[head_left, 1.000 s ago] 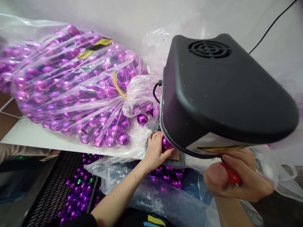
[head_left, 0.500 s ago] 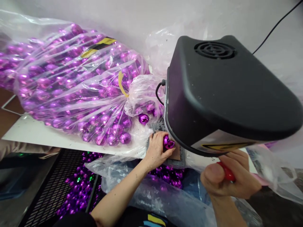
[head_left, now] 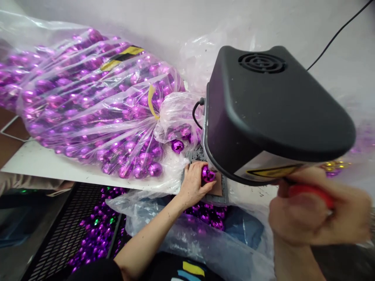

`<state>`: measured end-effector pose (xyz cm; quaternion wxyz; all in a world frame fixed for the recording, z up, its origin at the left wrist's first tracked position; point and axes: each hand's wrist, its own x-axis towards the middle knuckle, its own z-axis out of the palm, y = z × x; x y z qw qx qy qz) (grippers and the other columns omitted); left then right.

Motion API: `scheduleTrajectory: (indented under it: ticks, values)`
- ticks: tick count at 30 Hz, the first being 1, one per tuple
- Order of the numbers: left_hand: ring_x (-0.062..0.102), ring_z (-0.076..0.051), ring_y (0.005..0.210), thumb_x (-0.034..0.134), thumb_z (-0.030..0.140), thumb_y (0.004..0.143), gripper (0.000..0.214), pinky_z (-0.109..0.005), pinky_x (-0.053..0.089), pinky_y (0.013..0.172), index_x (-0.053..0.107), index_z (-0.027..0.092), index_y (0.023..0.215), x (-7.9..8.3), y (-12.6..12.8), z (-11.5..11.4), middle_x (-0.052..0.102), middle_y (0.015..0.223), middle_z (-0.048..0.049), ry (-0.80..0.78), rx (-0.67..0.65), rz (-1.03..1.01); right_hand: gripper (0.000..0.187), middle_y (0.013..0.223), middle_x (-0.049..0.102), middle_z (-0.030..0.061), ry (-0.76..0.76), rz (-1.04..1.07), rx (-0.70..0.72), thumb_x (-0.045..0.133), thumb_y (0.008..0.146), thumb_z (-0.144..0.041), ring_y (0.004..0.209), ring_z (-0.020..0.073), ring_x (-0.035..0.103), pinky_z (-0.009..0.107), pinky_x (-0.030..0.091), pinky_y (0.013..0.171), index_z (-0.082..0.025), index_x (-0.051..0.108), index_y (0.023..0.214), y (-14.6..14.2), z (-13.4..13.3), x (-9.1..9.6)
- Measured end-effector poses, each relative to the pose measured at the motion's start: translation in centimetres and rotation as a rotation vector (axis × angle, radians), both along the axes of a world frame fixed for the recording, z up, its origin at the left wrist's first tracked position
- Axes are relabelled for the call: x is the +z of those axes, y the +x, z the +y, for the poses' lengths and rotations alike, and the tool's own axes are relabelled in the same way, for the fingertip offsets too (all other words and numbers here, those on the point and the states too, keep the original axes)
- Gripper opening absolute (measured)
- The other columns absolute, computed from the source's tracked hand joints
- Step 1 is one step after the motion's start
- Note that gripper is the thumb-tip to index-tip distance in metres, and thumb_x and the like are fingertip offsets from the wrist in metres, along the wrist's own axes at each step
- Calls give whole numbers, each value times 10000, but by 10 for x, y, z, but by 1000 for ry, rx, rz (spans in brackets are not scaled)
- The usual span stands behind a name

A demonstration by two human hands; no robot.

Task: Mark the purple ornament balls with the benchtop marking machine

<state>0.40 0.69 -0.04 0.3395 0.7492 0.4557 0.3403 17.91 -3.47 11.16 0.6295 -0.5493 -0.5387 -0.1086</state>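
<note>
My left hand [head_left: 191,181] pinches a shiny purple mirror-faceted ball [head_left: 208,174] between thumb and fingers. The ball sits over a small brown pad [head_left: 217,189] on a dark plate, just beside the lower edge of a black machine housing [head_left: 272,109]. At the right, my right hand [head_left: 331,218], smeared by motion, is wrapped round a red lever handle [head_left: 312,193] below the housing. The machine's inner working part is hidden behind the housing. A loose purple ball [head_left: 177,146] lies a little behind my left hand.
A large tied clear bag [head_left: 88,101] of purple balls covers the left of the white table [head_left: 32,166]. Below it stands a black mesh basket [head_left: 58,222] with many small purple balls. More purple balls [head_left: 208,214] lie under the table's front edge, by clear plastic sheeting [head_left: 181,242].
My right hand has moved right with the red handle. The far right of the housing appears shifted left, uncovering gold and purple pieces. My left hand has stayed on the ball.
</note>
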Motion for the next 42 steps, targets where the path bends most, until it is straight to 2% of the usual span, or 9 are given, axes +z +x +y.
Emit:
scheduleTrajectory:
  ticks: [4,8,11,14,19,24,28,34,42]
  values:
    - [557,-285,1162,653,324,881,494,-555,315,1130,463,196,1319,-1,-10,-21,610,1224,-128,131,-15,4,336,706,592,19,121,134,30,559,871,-519,540,69,497,233,351,443,-216,703,848,-8,22,32]
    - [501,-287,1212,644,206,863,608,-496,385,1083,395,212,1418,-5,-26,-65,541,1309,-136,215,-135,150,353,661,562,8,100,160,94,589,846,-560,514,59,469,223,347,409,-232,715,882,-9,28,32]
    - [437,-326,1301,713,412,840,826,-511,384,1095,283,210,1516,4,-37,-79,453,1423,-172,188,-191,200,339,618,519,2,91,156,123,598,844,-541,504,63,465,234,350,410,-223,709,880,-7,26,30]
    - [473,-302,1280,637,551,871,760,-466,414,1077,345,205,1482,20,-48,-49,504,1386,-158,185,-116,137,331,559,444,-9,77,112,91,575,865,-507,493,64,469,222,334,409,-197,690,852,-6,26,30]
    - [590,-300,1143,428,369,1006,371,-426,478,942,545,164,1292,27,-57,54,586,1269,-166,163,353,335,368,541,402,-22,97,65,28,557,868,-532,471,52,445,201,291,393,-182,649,799,-6,27,32]
    - [633,-342,1069,551,394,947,384,-437,483,898,596,123,1215,14,-55,101,643,1123,-184,-31,352,494,408,537,372,-37,37,67,52,533,886,-536,469,26,377,183,274,422,-155,601,760,-3,33,42]
    - [619,-265,1022,633,392,886,429,-374,502,868,589,174,1253,17,-65,87,645,1129,-121,-98,301,92,440,540,342,-43,-43,80,53,504,902,-544,514,24,353,188,249,493,-137,579,753,0,51,55]
    - [607,-136,804,650,468,864,437,-232,508,652,592,209,1211,29,-67,40,638,1033,-60,-637,2,-777,398,569,332,-54,-38,90,37,522,900,-459,587,16,309,224,233,603,-121,502,692,6,73,57]
    - [621,-232,1092,703,454,831,486,-380,494,971,591,185,1221,2,-31,17,671,1163,-75,-494,-1,-567,396,543,330,-59,-80,92,98,519,903,-465,540,11,339,194,258,547,-128,499,696,3,67,60]
